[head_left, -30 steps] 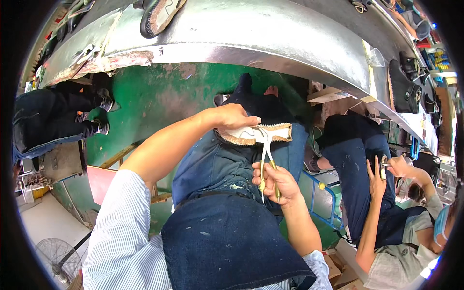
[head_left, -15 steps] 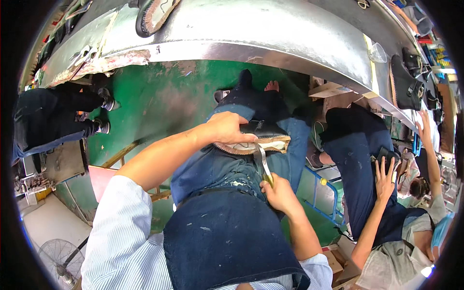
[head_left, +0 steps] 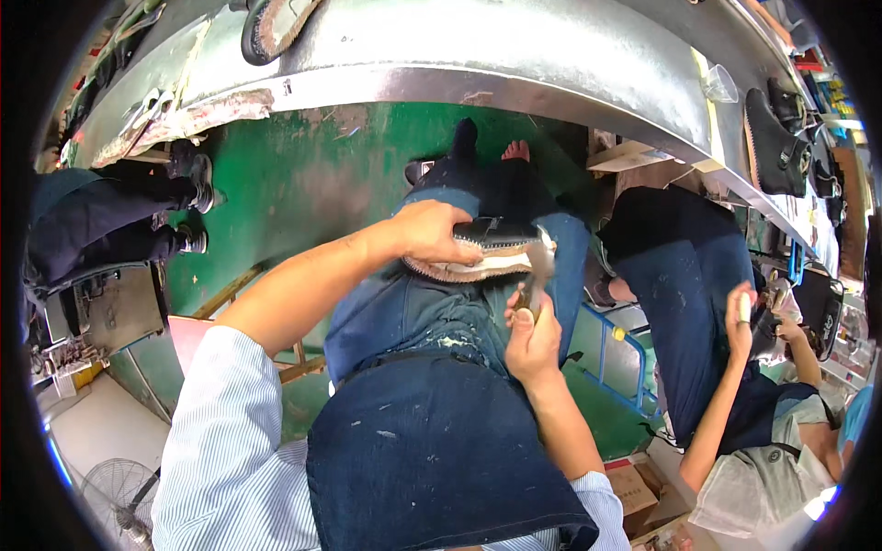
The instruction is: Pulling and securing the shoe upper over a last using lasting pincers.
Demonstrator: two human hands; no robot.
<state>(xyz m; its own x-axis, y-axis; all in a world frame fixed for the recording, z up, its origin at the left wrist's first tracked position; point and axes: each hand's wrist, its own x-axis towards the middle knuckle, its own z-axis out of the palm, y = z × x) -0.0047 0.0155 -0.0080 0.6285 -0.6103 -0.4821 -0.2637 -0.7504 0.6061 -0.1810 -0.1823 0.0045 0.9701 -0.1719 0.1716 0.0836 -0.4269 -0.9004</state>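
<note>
Across my thighs lies a black shoe (head_left: 501, 231), its underside turned toward me, with a stitched tan edge and a white middle. My left hand (head_left: 432, 234) is closed around the shoe's left part, thumb against the underside. In my right hand (head_left: 535, 338) is a curved metal hand tool (head_left: 541, 262) with a yellowish-brown handle, smeared by motion. Its head is at the right end of the shoe; I cannot tell whether it touches. My fingers wrap its handle, just below the shoe.
A long metal bench (head_left: 441, 87) runs ahead, bearing another shoe (head_left: 271, 29) at left and black shoes (head_left: 776, 147) at right. A co-worker (head_left: 763, 450) sits at my right, beside a blue metal frame (head_left: 614, 363). Someone's legs (head_left: 110, 211) and a fan (head_left: 119, 496) are at left.
My right hand and the tool have moved from the shoe's middle to its right end, the tool now more upright. The co-worker's raised arm has come down from the bench.
</note>
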